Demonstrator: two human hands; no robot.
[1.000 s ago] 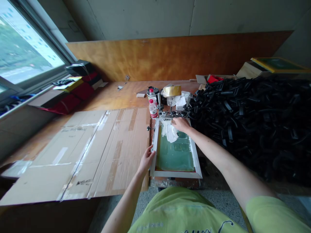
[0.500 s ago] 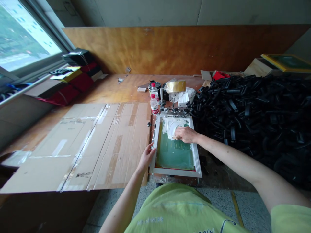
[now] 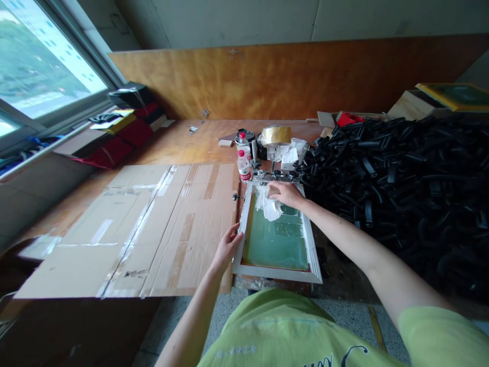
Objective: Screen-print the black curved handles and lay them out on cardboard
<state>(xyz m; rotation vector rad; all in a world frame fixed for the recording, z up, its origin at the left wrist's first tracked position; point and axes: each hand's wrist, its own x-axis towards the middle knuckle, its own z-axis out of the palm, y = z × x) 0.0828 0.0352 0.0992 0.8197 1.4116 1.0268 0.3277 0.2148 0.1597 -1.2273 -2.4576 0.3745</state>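
A screen-printing frame (image 3: 314, 255) with a silver-grey rim and green mesh lies in front of me. My left hand (image 3: 228, 244) grips its left rim, the thumb on the edge and the fingers partly hidden beside it. White ink (image 3: 272, 210) is spread thickly over the far end of the mesh. Over that ink my right hand (image 3: 287, 194) is closed on a small pale scraper (image 3: 272, 190), whose lower part I cannot make out. Metal clamps (image 3: 275, 175) hold the frame's far end.
Flattened cardboard (image 3: 153, 229) covers the table on the left. A heap of black plastic parts (image 3: 382, 188) rises close on the right. Behind the frame stand red-capped bottles (image 3: 244, 167), a roll of tape (image 3: 275, 135) and crumpled white paper (image 3: 290, 155).
My right hand has moved away from me, toward the frame's far end, with the scraper. The left hand stays on the rim. The view has shifted slightly.
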